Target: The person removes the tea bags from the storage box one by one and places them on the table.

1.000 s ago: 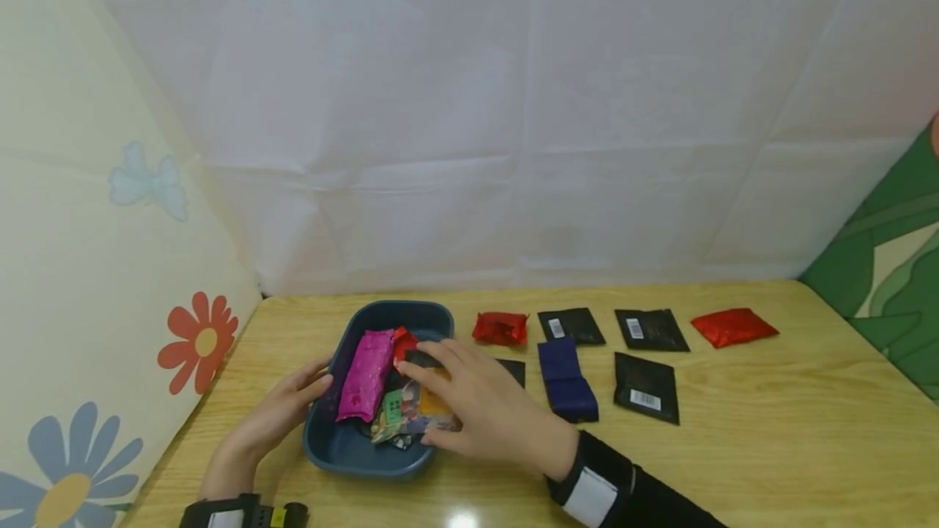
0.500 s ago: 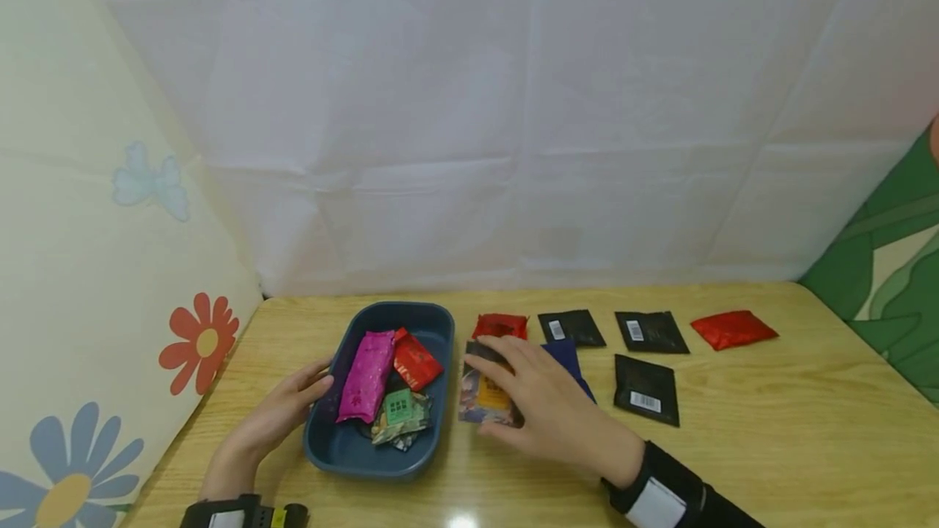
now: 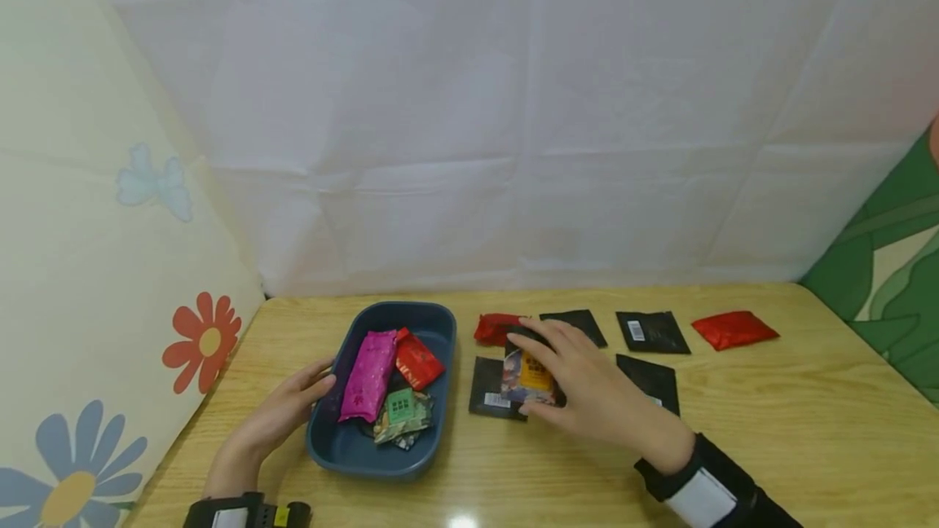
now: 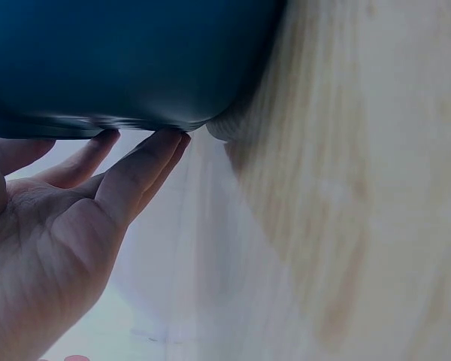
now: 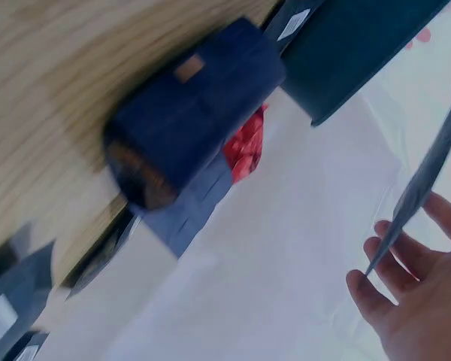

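In the head view my left hand [image 3: 282, 414] rests against the left side of a blue-grey plastic tub [image 3: 330, 456]. The left wrist view shows its nearly straight fingers touching the tub's wall. Inside the tub lie a magenta packet [image 3: 369, 377], a red packet [image 3: 420, 358] and a green patterned packet [image 3: 402, 415]. My right hand [image 3: 601, 389] pinches a flat dark packet [image 3: 519, 369] with an orange label. It is held above the table, seen edge-on in the right wrist view. Beneath this hand is a dark blue folded packet [image 5: 203, 105], hidden in the head view.
Under the held packet, a black packet [image 3: 484, 389] with a barcode lies right of the tub. Behind sit a red packet [image 3: 490, 329] and black packets [image 3: 587, 323]. Further right are another black packet [image 3: 653, 332] and a red one [image 3: 734, 329]. A white cloth [image 3: 440, 145] hangs behind.
My right hand has carried the orange-labelled packet out from over the tub to the right, uncovering the red and green packets inside. My left hand stays at the tub.
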Demonstrator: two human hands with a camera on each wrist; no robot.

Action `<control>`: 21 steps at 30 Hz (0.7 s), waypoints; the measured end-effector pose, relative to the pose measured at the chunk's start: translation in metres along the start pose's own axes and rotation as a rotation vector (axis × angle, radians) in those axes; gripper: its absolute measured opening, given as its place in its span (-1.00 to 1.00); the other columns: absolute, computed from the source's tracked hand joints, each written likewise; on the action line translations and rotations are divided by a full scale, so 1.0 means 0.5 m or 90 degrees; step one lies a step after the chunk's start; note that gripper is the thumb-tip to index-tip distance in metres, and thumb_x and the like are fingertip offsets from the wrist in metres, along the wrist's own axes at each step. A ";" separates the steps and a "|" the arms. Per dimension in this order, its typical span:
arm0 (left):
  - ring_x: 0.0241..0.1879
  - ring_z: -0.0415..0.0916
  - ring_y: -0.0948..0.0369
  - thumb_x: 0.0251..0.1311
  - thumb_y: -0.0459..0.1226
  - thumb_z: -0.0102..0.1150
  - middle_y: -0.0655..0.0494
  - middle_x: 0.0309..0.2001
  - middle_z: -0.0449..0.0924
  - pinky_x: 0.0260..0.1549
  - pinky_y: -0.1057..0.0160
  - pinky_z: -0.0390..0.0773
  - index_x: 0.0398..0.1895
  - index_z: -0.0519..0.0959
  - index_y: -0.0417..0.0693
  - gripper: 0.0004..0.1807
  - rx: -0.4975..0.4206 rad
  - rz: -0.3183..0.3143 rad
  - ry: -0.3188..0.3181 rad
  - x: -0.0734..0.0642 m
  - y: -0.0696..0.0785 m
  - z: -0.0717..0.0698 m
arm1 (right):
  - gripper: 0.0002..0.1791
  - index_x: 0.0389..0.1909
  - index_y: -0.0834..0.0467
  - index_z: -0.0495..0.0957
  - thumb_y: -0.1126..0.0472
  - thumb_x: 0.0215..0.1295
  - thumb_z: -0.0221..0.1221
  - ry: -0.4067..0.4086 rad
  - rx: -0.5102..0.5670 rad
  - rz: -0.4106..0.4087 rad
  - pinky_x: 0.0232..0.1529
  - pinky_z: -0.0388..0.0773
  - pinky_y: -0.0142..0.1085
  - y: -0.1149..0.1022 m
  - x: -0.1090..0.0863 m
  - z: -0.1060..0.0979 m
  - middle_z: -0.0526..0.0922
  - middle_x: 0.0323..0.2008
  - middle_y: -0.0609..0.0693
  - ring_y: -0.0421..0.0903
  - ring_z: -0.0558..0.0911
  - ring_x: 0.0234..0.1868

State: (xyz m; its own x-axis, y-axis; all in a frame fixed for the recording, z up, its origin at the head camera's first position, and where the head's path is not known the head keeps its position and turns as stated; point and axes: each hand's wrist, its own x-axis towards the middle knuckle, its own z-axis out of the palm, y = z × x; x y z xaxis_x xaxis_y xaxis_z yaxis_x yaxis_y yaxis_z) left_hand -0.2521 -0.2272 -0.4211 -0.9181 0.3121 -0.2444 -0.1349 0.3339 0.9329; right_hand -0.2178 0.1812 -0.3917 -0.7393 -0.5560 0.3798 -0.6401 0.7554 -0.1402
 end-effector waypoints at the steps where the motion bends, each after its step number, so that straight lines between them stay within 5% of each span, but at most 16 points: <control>1: 0.37 0.01 -0.24 0.42 -0.13 -0.21 -0.45 0.45 -0.10 0.29 -0.37 0.09 0.45 -0.09 -0.30 -0.32 0.000 -0.001 0.000 0.000 0.000 0.000 | -0.08 0.39 -0.05 0.18 -0.37 0.03 0.13 0.001 -0.002 0.002 0.25 0.35 0.14 0.004 -0.003 -0.002 0.23 0.41 0.08 0.06 0.23 0.33; 6: 0.35 0.05 -0.23 0.42 -0.12 -0.21 -0.47 0.44 -0.08 0.28 -0.36 0.13 0.45 -0.09 -0.31 -0.32 -0.001 0.004 -0.001 0.000 0.000 -0.001 | -0.04 0.40 -0.03 0.17 -0.21 -0.06 0.31 0.003 -0.004 0.015 0.23 0.37 0.15 0.028 -0.023 -0.012 0.27 0.37 0.07 0.04 0.25 0.32; 21: 0.37 0.01 -0.24 0.41 -0.10 -0.19 -0.46 0.45 -0.12 0.29 -0.36 0.10 0.45 -0.11 -0.31 -0.28 -0.003 0.000 -0.009 0.002 -0.001 -0.002 | -0.03 0.37 0.04 0.21 -0.15 -0.11 0.35 -0.063 -0.019 0.117 0.20 0.26 0.33 0.110 -0.114 -0.017 0.28 0.35 0.20 0.27 0.23 0.30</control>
State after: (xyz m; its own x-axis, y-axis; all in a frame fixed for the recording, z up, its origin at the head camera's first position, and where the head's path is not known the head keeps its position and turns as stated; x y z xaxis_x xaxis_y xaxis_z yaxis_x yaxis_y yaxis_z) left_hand -0.2532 -0.2281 -0.4215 -0.9129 0.3243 -0.2479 -0.1363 0.3303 0.9340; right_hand -0.2089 0.2573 -0.4134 -0.8610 -0.4383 0.2580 -0.4871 0.8565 -0.1707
